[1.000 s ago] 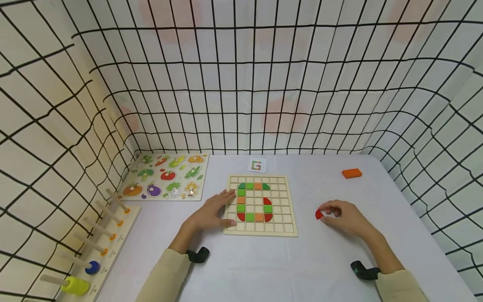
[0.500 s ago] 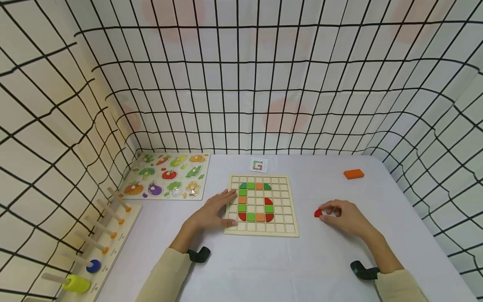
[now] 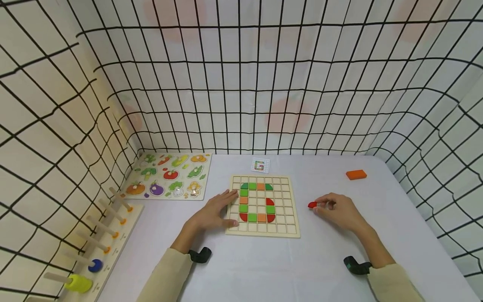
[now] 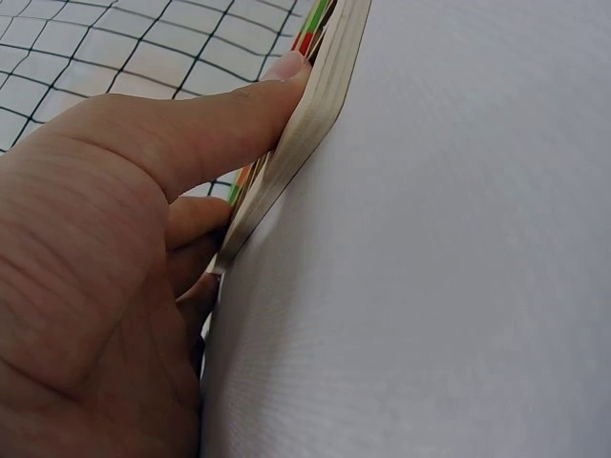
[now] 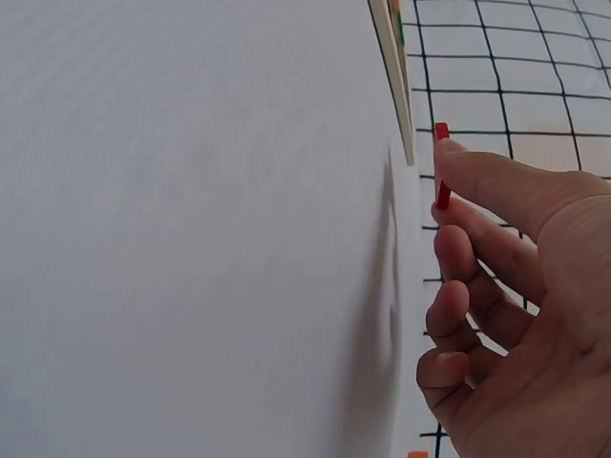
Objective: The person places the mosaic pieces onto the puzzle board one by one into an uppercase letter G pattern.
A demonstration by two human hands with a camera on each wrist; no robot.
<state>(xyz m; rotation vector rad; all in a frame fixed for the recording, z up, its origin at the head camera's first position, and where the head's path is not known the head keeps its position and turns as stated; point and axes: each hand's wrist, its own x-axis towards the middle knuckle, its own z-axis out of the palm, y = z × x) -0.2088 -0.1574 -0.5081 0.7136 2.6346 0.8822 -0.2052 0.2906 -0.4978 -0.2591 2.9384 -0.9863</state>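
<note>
My right hand [image 3: 341, 213] pinches a small red tile with a rounded side [image 3: 312, 205] between thumb and fingertips, to the right of the wooden grid board [image 3: 285, 208]. Seen edge-on in the right wrist view, the red tile [image 5: 443, 196] is held above the white tabletop, the other fingers loosely bent. At the board's left side rests my left hand [image 3: 213, 213], its fingers spread and the thumb lying on the lower left border. The thumb [image 4: 239, 119] presses the board's edge in the left wrist view. Green, orange and red tiles [image 3: 252, 217] form a G-like outline on the grid.
Behind the board lies a small pattern card [image 3: 260, 165]. An orange block [image 3: 356, 174] sits at the far right. A vegetable puzzle board [image 3: 185, 180] is at the back left, and a peg stand [image 3: 120, 235] runs along the left. Black netting [image 3: 241, 90] surrounds the table.
My right hand has shifted a little left and away from me, toward the board, with the red tile turning in its fingers. The left hand stays on the board.
</note>
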